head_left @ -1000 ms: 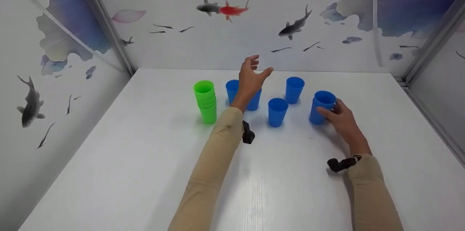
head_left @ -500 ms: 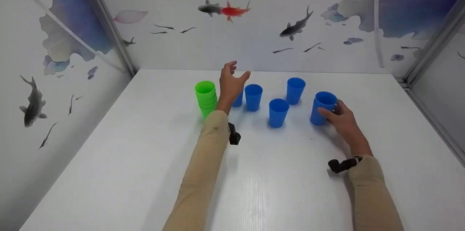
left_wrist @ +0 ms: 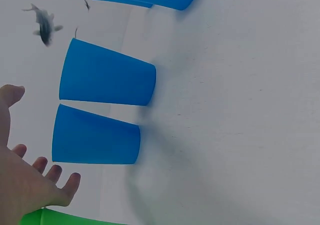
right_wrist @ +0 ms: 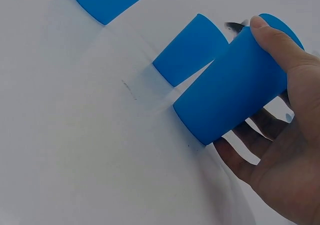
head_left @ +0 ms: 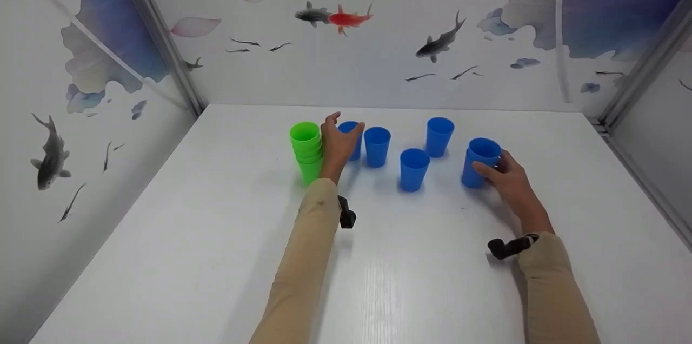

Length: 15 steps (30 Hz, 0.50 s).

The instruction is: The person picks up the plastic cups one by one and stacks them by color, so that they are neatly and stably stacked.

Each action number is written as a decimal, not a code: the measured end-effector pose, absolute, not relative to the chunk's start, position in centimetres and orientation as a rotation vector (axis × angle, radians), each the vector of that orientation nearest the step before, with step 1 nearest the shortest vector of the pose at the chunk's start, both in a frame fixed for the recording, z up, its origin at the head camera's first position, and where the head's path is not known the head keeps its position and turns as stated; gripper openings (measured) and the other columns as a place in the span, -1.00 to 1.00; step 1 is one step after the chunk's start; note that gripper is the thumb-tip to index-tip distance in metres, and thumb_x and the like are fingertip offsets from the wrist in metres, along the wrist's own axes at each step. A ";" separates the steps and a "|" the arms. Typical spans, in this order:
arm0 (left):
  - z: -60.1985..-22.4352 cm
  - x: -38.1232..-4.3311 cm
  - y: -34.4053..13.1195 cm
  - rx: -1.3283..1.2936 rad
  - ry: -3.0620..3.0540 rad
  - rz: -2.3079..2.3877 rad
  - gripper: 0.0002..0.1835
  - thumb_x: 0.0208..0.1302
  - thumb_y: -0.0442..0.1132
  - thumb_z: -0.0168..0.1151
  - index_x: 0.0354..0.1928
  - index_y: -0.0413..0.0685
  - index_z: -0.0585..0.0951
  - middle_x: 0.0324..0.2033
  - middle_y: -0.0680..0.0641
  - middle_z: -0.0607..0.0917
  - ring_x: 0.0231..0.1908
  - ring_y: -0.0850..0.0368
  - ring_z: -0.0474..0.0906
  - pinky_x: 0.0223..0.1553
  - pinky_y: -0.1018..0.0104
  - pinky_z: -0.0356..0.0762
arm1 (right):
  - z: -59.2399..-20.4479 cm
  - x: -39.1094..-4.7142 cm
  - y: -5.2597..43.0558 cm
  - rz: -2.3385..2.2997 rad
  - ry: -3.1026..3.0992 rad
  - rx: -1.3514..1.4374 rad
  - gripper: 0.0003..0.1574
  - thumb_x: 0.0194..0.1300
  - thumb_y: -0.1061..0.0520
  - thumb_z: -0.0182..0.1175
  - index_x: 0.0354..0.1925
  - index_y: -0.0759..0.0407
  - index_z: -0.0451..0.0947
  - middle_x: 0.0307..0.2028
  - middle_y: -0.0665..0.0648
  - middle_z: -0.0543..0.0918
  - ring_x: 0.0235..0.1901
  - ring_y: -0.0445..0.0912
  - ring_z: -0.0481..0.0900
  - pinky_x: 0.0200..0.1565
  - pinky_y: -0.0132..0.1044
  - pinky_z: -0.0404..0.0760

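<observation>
My left hand [head_left: 339, 144] is at the leftmost blue cup [head_left: 355, 150], its thumb and fingers spread around the cup's near side. In the left wrist view, the fingers [left_wrist: 72, 185] are apart from that cup's wall. A stack of nested green cups [head_left: 308, 157] stands just left of this hand, partly behind the wrist. My right hand [head_left: 511, 182] grips a stack of two nested blue cups [head_left: 472, 173] upright on the table, thumb on the near side and fingers behind. In the right wrist view, the thumb [right_wrist: 272, 40] lies near the rim.
Between the hands, several single blue cups stand upright: one beside the leftmost cup [head_left: 377, 148], one nearer the front [head_left: 413, 171] and one farther back [head_left: 439, 138]. The white table [head_left: 411, 279] meets a back wall [head_left: 378, 84] printed with fish.
My left hand has moved left and then down to the leftmost blue cup, uncovering the cup beside it. The right hand keeps its grip on the blue stack in the same place.
</observation>
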<state>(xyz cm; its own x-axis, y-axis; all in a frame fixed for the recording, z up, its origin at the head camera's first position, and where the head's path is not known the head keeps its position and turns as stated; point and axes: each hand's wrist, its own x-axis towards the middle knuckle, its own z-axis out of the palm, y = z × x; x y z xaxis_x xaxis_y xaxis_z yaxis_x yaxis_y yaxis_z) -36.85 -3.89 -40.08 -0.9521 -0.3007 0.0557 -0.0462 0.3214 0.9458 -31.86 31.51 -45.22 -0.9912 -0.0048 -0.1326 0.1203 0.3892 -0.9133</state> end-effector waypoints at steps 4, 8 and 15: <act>-40.7 -36.8 -3.9 0.345 -2.362 -1.708 -0.23 0.36 0.02 0.28 0.49 0.00 0.20 0.45 -0.18 0.27 0.45 -0.09 0.27 0.46 0.04 0.31 | -45.2 -31.9 31.6 -1.671 2.524 0.099 0.37 0.25 -0.45 0.20 0.62 0.00 -0.36 0.60 0.30 -0.14 0.59 0.25 -0.13 0.51 0.15 0.10; -41.5 -36.7 -3.9 0.350 -2.367 -1.730 -0.17 0.35 0.04 0.28 0.51 -0.04 0.13 0.45 -0.22 0.25 0.46 -0.11 0.25 0.47 0.02 0.28 | -45.2 -31.9 31.5 -1.681 2.510 0.106 0.37 0.24 -0.45 0.21 0.62 -0.03 -0.37 0.61 0.28 -0.14 0.59 0.23 -0.12 0.51 0.13 0.12; -43.0 -36.7 -3.8 0.400 -2.363 -1.740 -0.22 0.41 0.06 0.18 0.52 -0.06 0.11 0.46 -0.23 0.27 0.48 -0.12 0.24 0.49 0.03 0.25 | -45.2 -31.9 31.4 -1.679 2.492 0.134 0.39 0.22 -0.46 0.21 0.62 -0.05 -0.39 0.61 0.25 -0.18 0.60 0.22 -0.15 0.51 0.11 0.11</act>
